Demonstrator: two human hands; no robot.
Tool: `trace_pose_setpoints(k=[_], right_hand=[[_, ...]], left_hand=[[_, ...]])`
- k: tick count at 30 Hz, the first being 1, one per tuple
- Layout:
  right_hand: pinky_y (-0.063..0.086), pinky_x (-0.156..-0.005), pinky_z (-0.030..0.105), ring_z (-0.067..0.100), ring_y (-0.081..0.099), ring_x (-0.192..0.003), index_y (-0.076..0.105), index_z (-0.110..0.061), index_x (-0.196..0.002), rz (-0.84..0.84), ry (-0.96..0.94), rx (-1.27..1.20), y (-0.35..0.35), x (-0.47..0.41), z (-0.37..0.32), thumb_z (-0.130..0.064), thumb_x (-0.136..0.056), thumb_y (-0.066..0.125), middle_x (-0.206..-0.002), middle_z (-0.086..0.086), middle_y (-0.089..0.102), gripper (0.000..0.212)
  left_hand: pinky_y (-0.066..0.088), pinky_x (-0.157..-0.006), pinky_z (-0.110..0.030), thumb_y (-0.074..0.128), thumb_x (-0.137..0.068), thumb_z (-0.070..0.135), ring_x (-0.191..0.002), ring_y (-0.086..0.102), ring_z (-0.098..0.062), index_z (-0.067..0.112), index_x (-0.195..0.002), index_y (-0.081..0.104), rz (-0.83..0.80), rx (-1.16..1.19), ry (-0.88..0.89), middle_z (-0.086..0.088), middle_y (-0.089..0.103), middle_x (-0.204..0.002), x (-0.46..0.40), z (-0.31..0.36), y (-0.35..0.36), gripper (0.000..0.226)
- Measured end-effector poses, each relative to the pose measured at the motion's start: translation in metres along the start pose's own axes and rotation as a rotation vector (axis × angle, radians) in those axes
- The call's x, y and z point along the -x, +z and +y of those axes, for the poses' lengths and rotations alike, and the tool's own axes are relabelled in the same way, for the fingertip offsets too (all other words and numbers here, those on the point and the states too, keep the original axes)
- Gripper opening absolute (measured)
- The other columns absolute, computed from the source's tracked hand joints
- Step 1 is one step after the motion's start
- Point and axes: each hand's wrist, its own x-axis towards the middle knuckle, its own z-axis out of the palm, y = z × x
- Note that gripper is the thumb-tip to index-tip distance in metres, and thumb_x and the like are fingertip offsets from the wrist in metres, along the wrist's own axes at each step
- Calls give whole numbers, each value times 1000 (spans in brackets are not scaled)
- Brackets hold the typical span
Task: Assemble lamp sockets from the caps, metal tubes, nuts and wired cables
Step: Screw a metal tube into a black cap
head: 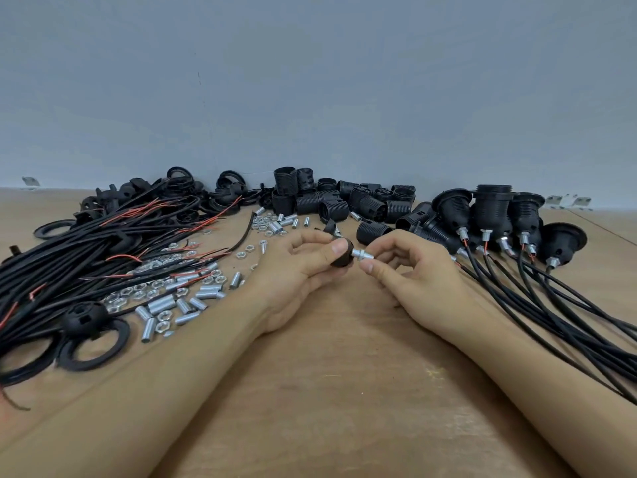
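Brown wooden tabletop [327, 357] under a grey wall carries everything. At its centre the left hand [303, 267] pinches a black socket cap [344, 257] between thumb and curled fingers, while the right hand [406, 267] pinches a threaded metal tube [365, 254] (a nut sits on it against the cap) with thumb and forefinger. At 9 o'clock lie loose tubes and nuts [172, 298] beside wired cables [86, 257]. At 12 o'clock stand threaded socket bodies [327, 198]; at 2 o'clock, assembled sockets [493, 215].

Cap [343, 257] and metal tube [366, 254] between both hands
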Motion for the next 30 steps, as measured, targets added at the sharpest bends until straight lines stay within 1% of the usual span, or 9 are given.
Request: trace_pose_setpoints(k=[3, 8, 10, 12, 15, 18, 25, 28, 30], right_hand=[[49, -53, 16, 4, 61, -67, 70, -20, -86, 3, -15, 17, 0, 1, 1, -14, -84, 77, -75, -16, 67, 10], [53, -58, 18, 9, 67, -71, 73, -23, -89, 20, -102, 49, -2, 3, 0, -14, -84, 76, -79, -12, 70, 11], [56, -54, 25, 13, 69, -72, 74, -27, -92, 39, -134, 37, -2, 4, -2, -11, -84, 76, -82, -11, 72, 18], [57, -51, 31, 15, 70, -71, 76, -24, -94, 56, -124, 32, -2, 4, -2, -13, -84, 76, -82, -8, 73, 15], [57, -55, 33, 14, 69, -68, 75, -20, -92, 44, -95, 55, -3, 6, -1, -24, -85, 74, -76, -7, 71, 8], [56, -53, 30, 13, 66, -63, 72, -19, -87, 12, -82, 74, -4, 8, 0, -29, -88, 71, -72, -7, 69, 10], [46, -45, 20, 9, 54, -43, 59, -21, -63, -31, 45, 59, 1, 8, -2, -45, -96, 50, -51, 1, 59, 42], [44, -44, 18, 10, 53, -42, 58, -17, -58, -36, 154, 33, 3, 6, -3, -48, -100, 43, -47, 2, 57, 54], [42, -44, 17, 10, 55, -45, 62, -8, -69, -23, 168, 0, 3, 5, -5, -53, -99, 39, -54, 6, 62, 59]], left_hand=[[60, -77, -33, 73, -71, 8, -92, 73, -29, 9, -121, 62, -60, 72, -52, -19, 73, -101, 0, 0, 0, 52], [58, -74, -25, 70, -76, 21, -91, 73, -26, 8, -101, 74, -117, -20, -67, -12, 74, -98, 0, 1, -1, 29], [58, -73, -24, 69, -77, 24, -89, 73, -26, 9, -99, 76, -123, -49, -68, -10, 75, -97, -1, 0, -2, 28], [58, -73, -24, 67, -79, 26, -87, 73, -26, 8, -101, 75, -132, -65, -78, -10, 74, -97, -1, 0, -2, 30], [58, -73, -24, 68, -78, 24, -87, 73, -27, 7, -104, 73, -145, -62, -83, -13, 74, -98, -2, 0, -3, 31], [58, -77, -28, 71, -74, 12, -92, 71, -30, 6, -104, 74, -185, -44, -61, -18, 69, -100, -2, 0, -5, 30], [56, -95, -45, 73, -70, 6, -100, 66, -34, 9, -101, 76, -252, -110, -8, -22, 66, -108, -1, -3, -5, 31], [58, -91, -41, 74, -70, 6, -100, 65, -33, 8, -100, 76, -230, -98, -3, -24, 64, -107, -2, -3, -4, 30], [59, -84, -36, 73, -70, 5, -99, 65, -31, 5, -100, 75, -197, -60, -5, -23, 62, -103, -2, -4, -3, 30]])
